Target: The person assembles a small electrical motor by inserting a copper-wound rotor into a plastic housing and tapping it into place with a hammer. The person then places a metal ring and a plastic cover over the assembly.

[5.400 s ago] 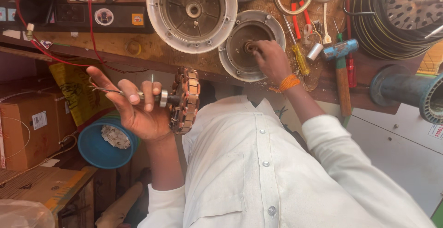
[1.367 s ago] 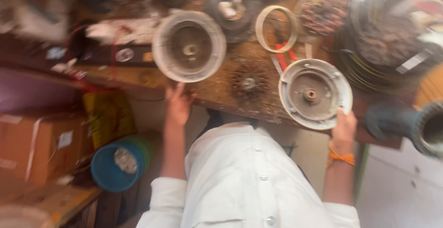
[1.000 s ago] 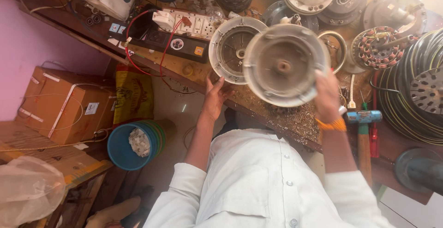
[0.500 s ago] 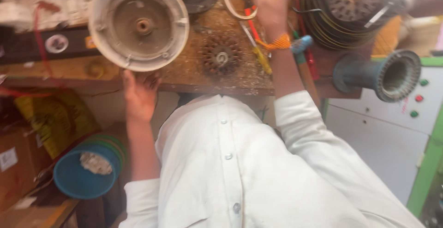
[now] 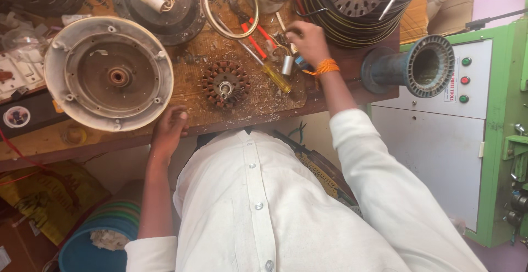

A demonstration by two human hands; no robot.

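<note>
My left hand (image 5: 168, 132) rests on the front edge of the wooden bench (image 5: 258, 110), fingers loose, holding nothing. It lies just right of a round whitish fan cover (image 5: 107, 74) that sits flat on the bench. My right hand (image 5: 308, 41), with an orange band at the wrist, reaches over a cluster of tools: red-handled screwdrivers (image 5: 254, 36), a yellow-handled screwdriver (image 5: 276, 77) and a small grey cylinder (image 5: 286, 66). Its fingers curl down among them; what they grip is hidden. A copper-wound stator (image 5: 225, 85) stands between both hands.
A brass ring (image 5: 231, 5) and a dark round housing (image 5: 159, 2) lie at the bench's back. Stacked black rings (image 5: 352, 2) fill the back right. A blue-grey spool (image 5: 412, 68) overhangs the right end beside a green-white cabinet (image 5: 440, 140). A blue bucket (image 5: 93, 244) stands below left.
The fan cover, carried earlier in my right hand, now lies on the bench at left. My right hand has come back from the brass ring to the tools. My left hand stays at the bench edge.
</note>
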